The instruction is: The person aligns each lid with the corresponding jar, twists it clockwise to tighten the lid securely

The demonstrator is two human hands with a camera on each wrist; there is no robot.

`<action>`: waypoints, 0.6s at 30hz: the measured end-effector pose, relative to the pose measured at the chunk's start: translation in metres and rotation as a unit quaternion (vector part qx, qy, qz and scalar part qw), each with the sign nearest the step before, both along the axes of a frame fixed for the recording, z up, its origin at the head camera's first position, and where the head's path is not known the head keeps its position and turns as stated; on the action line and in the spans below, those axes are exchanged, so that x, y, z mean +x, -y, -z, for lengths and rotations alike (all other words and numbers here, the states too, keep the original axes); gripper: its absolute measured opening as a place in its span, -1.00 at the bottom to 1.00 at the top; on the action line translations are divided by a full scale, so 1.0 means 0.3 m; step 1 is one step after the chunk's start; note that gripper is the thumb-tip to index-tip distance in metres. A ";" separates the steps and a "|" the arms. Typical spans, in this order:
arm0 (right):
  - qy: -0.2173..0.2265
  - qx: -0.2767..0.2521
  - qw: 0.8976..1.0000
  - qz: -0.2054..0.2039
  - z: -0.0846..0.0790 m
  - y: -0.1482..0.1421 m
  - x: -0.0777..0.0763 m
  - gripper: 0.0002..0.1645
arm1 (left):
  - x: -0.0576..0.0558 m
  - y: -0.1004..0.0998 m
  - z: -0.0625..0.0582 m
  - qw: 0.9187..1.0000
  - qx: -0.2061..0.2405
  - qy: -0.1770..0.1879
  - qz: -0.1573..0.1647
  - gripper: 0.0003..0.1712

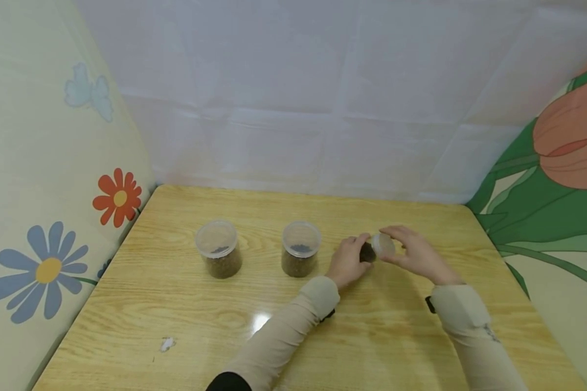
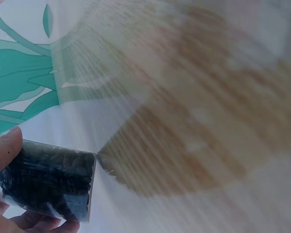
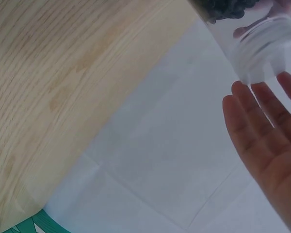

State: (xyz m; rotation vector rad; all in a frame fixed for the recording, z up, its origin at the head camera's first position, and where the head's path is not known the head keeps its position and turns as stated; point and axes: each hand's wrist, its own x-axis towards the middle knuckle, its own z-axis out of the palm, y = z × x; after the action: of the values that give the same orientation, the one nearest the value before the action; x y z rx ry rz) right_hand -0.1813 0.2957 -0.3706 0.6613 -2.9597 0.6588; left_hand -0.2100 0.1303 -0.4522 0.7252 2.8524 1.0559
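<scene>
My left hand (image 1: 347, 263) holds a clear plastic jar (image 1: 368, 252) tipped on its side, its fingers and thumb wrapped about the body. Small dark pieces fill much of that jar (image 2: 46, 179), as the left wrist view shows. The jar's translucent lid (image 1: 383, 246) faces right. My right hand (image 1: 418, 255) spans this lid, with thumb and fingers at opposite edges. In the right wrist view the fingertips (image 3: 240, 87) meet the rim of the lid (image 3: 264, 53), and the palm stays off it.
Two similar lidded jars stand upright left of my hands, a nearer one (image 1: 300, 250) and a farther one (image 1: 219, 250), both part-filled with dark brown contents. The wood-grain table (image 1: 176, 304) ends at a white cloth backdrop (image 1: 274, 146). Flower-printed panels (image 1: 29, 190) flank it.
</scene>
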 end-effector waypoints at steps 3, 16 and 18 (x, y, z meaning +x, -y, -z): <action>-0.010 -0.003 1.000 -0.005 0.002 0.005 -0.001 -0.35 | -0.001 -0.001 -0.001 1.000 -0.003 0.000 0.001 -0.24; 0.022 0.025 0.999 0.038 -0.002 0.012 -0.007 -0.24 | 0.001 0.000 0.004 1.000 -0.004 -0.011 0.004 -0.24; 0.014 0.019 0.999 0.030 -0.003 0.010 -0.003 -0.21 | 0.000 -0.001 0.005 1.000 -0.004 -0.010 0.002 -0.24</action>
State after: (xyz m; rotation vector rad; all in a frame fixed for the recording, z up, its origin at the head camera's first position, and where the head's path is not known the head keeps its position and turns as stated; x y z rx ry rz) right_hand -0.1822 0.2927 -0.3696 0.5690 -3.0118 0.6148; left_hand -0.2101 0.1306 -0.4538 0.7451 2.8697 1.0413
